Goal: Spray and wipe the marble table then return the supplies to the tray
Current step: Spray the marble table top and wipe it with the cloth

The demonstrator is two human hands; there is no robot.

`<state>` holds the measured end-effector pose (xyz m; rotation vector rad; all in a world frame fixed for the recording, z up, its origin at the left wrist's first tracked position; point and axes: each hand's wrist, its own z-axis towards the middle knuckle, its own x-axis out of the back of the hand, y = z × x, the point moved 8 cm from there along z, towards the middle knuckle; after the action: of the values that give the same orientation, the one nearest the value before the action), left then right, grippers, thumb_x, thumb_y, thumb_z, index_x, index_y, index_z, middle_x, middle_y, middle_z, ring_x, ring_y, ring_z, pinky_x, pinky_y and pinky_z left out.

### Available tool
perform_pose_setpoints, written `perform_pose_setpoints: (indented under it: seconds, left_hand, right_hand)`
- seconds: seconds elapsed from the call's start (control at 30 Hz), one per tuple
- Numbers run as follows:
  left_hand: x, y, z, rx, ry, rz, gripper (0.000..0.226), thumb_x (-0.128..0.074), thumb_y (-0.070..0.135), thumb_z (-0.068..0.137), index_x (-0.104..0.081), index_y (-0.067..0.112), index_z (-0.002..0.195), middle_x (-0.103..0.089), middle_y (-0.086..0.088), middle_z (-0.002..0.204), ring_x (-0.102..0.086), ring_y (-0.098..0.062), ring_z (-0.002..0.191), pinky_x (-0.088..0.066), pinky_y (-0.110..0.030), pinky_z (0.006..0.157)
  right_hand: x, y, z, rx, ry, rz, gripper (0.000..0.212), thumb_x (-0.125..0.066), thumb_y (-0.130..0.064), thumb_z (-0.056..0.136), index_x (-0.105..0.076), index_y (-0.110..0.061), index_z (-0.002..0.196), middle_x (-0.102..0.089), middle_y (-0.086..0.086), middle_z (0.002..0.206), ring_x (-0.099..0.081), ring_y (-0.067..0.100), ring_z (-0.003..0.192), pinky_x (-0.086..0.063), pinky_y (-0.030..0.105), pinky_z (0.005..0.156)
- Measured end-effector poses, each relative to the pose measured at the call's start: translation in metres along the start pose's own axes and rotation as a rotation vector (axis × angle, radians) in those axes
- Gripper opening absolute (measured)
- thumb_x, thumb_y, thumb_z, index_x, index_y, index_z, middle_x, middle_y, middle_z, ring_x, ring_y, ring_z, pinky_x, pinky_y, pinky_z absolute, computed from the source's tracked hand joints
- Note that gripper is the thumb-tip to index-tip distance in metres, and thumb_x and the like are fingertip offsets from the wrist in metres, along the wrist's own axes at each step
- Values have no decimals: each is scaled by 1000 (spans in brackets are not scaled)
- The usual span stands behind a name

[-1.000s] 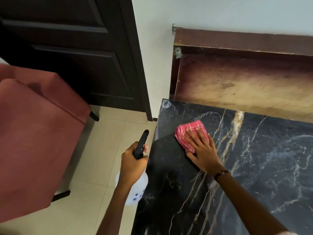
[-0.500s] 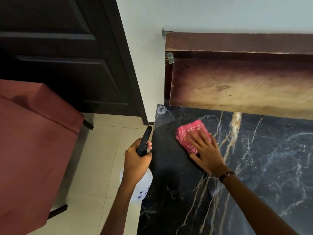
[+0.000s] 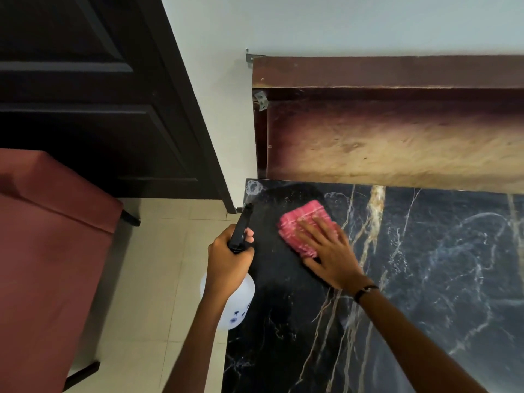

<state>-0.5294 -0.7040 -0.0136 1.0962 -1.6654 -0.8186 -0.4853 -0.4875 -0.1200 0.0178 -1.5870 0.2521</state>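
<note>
A black marble worktop (image 3: 425, 279) veined in white and gold fills the lower right of the head view, its far edge meeting a worn brown wooden panel (image 3: 397, 143) fixed to a pale wall (image 3: 312, 24). To the left stands a dark panelled door (image 3: 85, 95), and below it a red upholstered chair (image 3: 48, 251) sits on a cream tiled floor (image 3: 158, 279), well apart from the worktop's left edge.

The person's right hand (image 3: 329, 251) lies flat with fingers spread and straight, pressing down on a folded red checked cloth (image 3: 303, 222) near the far left corner of the worktop; the cloth shows past the fingertips toward that corner. A dark band (image 3: 365, 290) circles the right wrist.

The left hand (image 3: 226, 259) is held at the worktop's left edge, fingers curled tightly round the black handle of a spray bottle (image 3: 235, 304). The bottle's white translucent body hangs below the wrist, partly over the floor and partly over the worktop's edge, and its black nozzle (image 3: 246, 215) points away toward the wall.
</note>
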Motion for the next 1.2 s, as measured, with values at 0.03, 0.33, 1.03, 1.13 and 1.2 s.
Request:
perform_pose_setpoints:
  seconds: [0.03,0.33,1.03,1.13,1.2]
  left_hand:
    - [-1,0,0,-4,-5,-6,31,-55,-10,75,-64,20,79,-66,6,79,-59,-14,73,-45,-25,66]
    - [-10,0,3,-2,0,3,33,-57,-8,77,-63,24,78,-66,5,81,-61,-18,84,-48,-23,75]
    - [-115,26,-32,39,17,49,34,-55,-10,76,-64,23,77,-66,7,82,-61,-9,81,-46,-27,74]
    - [-138,30,-38,50,-1,66,30,-55,-10,76,-65,17,81,-66,6,82,-60,-11,78,-45,-28,74]
    - [-152,32,-42,43,-11,72,27,-55,-10,75,-66,13,85,-66,6,81,-59,-12,76,-43,-27,73]
  right_hand:
    - [4,23,-2,-79,5,11,61,-31,-54,90,-16,-34,146,-24,-2,154,-12,24,145,-13,59,114]
    - [6,25,77,-320,-81,91,68,-17,-58,84,-15,-34,149,-8,-5,158,1,28,146,6,57,110]
    - [9,73,-13,-78,-35,44,61,-34,-51,88,-27,-33,146,-27,-3,155,-12,28,145,-9,57,115]
    - [14,104,-68,-26,-5,16,61,-38,-51,88,-25,-35,146,-27,-5,155,-15,24,145,-13,53,114]
    - [24,153,-92,-140,13,20,63,-34,-53,88,-21,-34,147,-25,-4,155,-14,25,145,-19,57,111]
